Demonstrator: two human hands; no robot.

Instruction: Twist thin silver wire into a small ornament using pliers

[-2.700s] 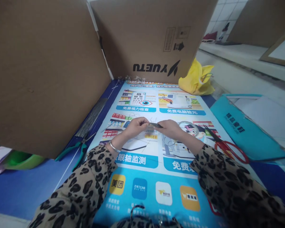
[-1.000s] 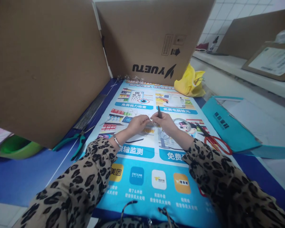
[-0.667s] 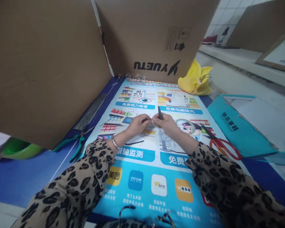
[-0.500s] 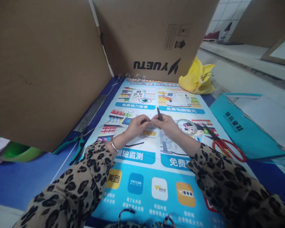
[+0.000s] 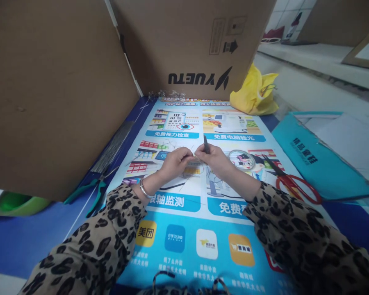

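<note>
Over the printed poster (image 5: 172, 255), my two hands meet at the fingertips. My left hand (image 5: 176, 162) is closed in a pinch; what sits between thumb and finger is too small to make out. In my right hand (image 5: 215, 160), also closed, a slim black pointed tool (image 5: 206, 144) sticks up past the fingers; its lower part is hidden. My right thumb and forefinger also pinch together close to the left fingertips. Thin wire strands (image 5: 189, 177) show faintly beneath the hands.
Red-handled scissors (image 5: 298, 188) lie right, beside a turquoise box (image 5: 322, 164). Green-handled pliers (image 5: 95, 189) and a bundle of thin wires (image 5: 113, 145) lie left. Cardboard panels (image 5: 184, 45) stand behind, with a yellow bag (image 5: 254, 94). A green bowl (image 5: 24, 205) is far left.
The view has shifted slightly, so the background sits a little higher and further left. Both hands stay together in the same pinch, the black tool still in the right one.
</note>
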